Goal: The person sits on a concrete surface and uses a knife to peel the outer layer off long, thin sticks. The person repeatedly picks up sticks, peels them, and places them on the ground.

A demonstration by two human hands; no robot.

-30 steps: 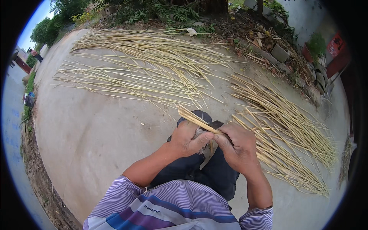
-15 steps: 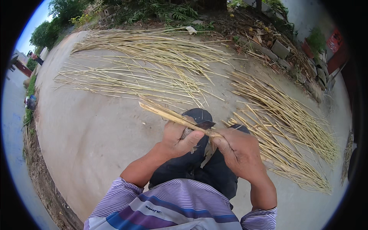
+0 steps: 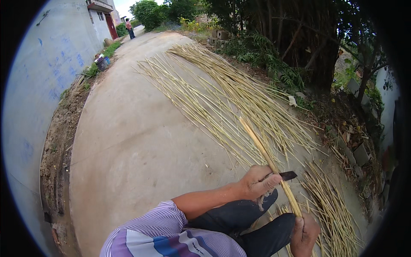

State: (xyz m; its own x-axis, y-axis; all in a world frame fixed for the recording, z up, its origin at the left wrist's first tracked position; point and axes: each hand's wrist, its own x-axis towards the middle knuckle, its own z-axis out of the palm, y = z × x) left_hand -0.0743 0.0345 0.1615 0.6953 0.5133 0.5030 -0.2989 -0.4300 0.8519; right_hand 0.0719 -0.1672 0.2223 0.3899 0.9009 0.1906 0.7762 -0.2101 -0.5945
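My left hand [image 3: 259,182] is closed around a knife whose handle is mostly hidden by the fingers. Its short dark blade [image 3: 288,175] sticks out to the right, across the underside of a pale yellow plant stalk [image 3: 260,145]. The left thumb presses on top of the stalk beside the blade. Lower right, my right hand [image 3: 305,233] grips the stalk's near end in a fist. From there the stalk slants up and away to the left, its far end free over the ground, above my bent knees.
Long thin stalks [image 3: 244,81] lie spread on the concrete [image 3: 124,150] ahead, with another pile [image 3: 332,205] to the right. A tree [image 3: 319,47] and bushes line the right side, a grey wall [image 3: 47,94] the left. Far off stands a person [image 3: 129,29].
My view has swung left and up toward the lane. The right hand has moved down the stalk, away from the left hand and blade; earlier the hands were close together.
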